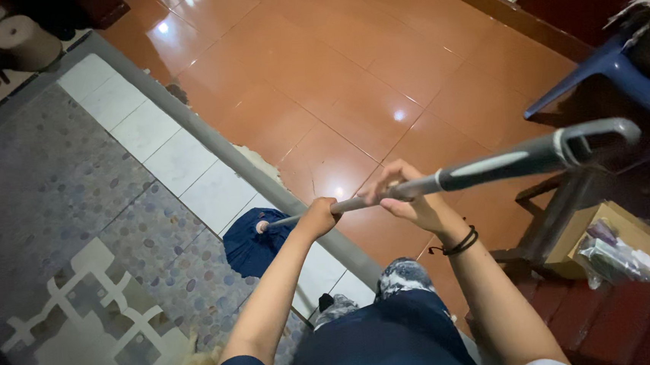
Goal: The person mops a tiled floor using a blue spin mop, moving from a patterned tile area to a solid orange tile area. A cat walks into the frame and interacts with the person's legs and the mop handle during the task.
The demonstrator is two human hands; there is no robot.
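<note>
Grey mop handle (446,175) runs from my 3 o'clock down to the blue mop head (249,245) on the white tiles (186,158) at 7. Both hands are fisted tight around it: left hand (318,217) lower, right hand (406,196) just above, 2 grips nearly touching. Cardboard box (611,235) sits at 4.

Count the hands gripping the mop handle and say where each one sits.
2. The left hand grips the mop handle lower down, toward the blue mop head. The right hand grips higher up, beside the grey grip section.
</note>
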